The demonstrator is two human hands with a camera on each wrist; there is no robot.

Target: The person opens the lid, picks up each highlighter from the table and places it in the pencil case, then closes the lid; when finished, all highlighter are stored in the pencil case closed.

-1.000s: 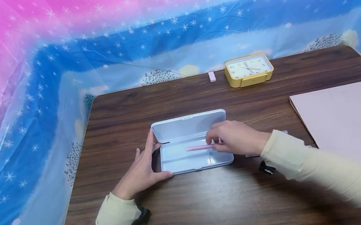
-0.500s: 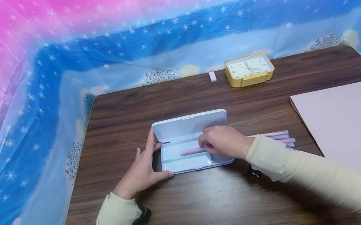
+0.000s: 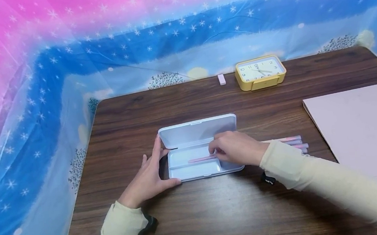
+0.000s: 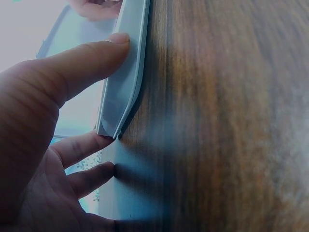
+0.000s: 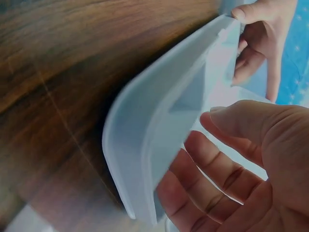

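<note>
A pale blue-white pencil case [image 3: 198, 132] stands with its lid raised on the wooden table. My left hand [image 3: 148, 179] grips its left end. In the left wrist view the thumb [image 4: 104, 55] presses the front wall, with fingers behind the case. My right hand [image 3: 235, 149] is inside the case's right part, pinching a slim pink pen [image 3: 200, 159] close over the rear compartment; the pen's right end is hidden by the fingers. The right wrist view shows thumb and index finger [image 5: 207, 120] together, the other fingers curled beside them. The front compartment [image 3: 194, 170] holds nothing visible.
Several pens [image 3: 296, 142] with pink, clear ends lie right of the case, partly behind my right sleeve. At the back are a small pale pink eraser-like block [image 3: 221, 79] and a yellow alarm clock [image 3: 261, 73]. A large pale pink flat board [image 3: 361, 132] covers the right side.
My right hand has shifted slightly left and lowered the pen toward the rear compartment, uncovering the pens on the table. My left hand has stayed put on the case.
</note>
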